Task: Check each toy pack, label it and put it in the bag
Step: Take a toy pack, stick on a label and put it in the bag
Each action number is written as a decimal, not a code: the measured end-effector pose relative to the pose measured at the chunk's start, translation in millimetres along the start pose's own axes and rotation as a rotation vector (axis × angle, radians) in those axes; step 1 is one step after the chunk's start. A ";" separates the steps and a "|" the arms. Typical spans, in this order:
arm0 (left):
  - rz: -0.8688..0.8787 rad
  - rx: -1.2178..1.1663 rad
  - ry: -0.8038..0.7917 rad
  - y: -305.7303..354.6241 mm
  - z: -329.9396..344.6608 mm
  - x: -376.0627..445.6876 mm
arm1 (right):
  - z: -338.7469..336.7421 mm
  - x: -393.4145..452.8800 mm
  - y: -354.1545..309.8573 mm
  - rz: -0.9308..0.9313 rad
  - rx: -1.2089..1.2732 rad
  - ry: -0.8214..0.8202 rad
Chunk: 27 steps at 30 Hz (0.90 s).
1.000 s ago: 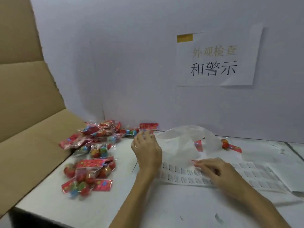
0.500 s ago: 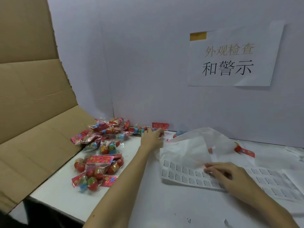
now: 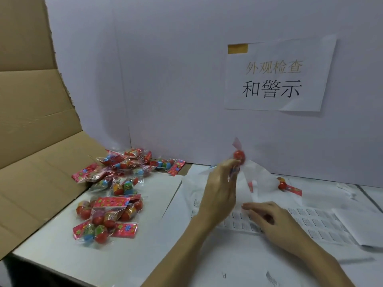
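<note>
A: Where is the pile of toy packs?
B: Left of centre, on the table, beside the cardboard box at far left.

A: And the label sheet?
B: Lower right, under the right hand. The bag lies behind it; the sign hangs upper right.

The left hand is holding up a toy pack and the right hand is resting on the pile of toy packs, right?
Not quite. In the head view the left hand does hold up a toy pack, but the right hand rests on the label sheet, not on the pile of toy packs, which lies far off on the left side of the table.
</note>
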<state>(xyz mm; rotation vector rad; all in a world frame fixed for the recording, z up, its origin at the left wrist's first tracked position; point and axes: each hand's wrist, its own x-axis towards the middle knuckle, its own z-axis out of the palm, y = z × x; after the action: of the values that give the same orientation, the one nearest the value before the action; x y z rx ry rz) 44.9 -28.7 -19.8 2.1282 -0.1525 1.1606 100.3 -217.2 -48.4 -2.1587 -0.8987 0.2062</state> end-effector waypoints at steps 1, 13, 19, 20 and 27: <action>-0.017 -0.036 -0.079 2.6 5.0 -5.7 | -0.1 1.5 -0.5 0.020 0.020 0.016; -0.451 -0.526 -0.231 12.1 10.1 -23.5 | -17.5 13.0 -6.5 0.204 1.092 0.267; -0.496 -0.445 -0.168 8.5 8.6 -20.3 | -19.7 10.1 -7.1 0.221 1.104 0.285; -0.501 -0.427 -0.175 8.5 7.7 -19.1 | -21.5 9.7 -6.9 0.237 1.126 0.298; -0.600 -0.471 -0.199 10.5 9.8 -15.2 | -29.8 8.6 1.4 0.247 1.236 0.345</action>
<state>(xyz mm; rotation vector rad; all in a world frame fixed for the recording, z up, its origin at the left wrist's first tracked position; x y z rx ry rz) 38.4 -46.0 -29.6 1.6877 0.1121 0.4992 119.6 -230.0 -27.8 -1.0664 -0.1572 0.3710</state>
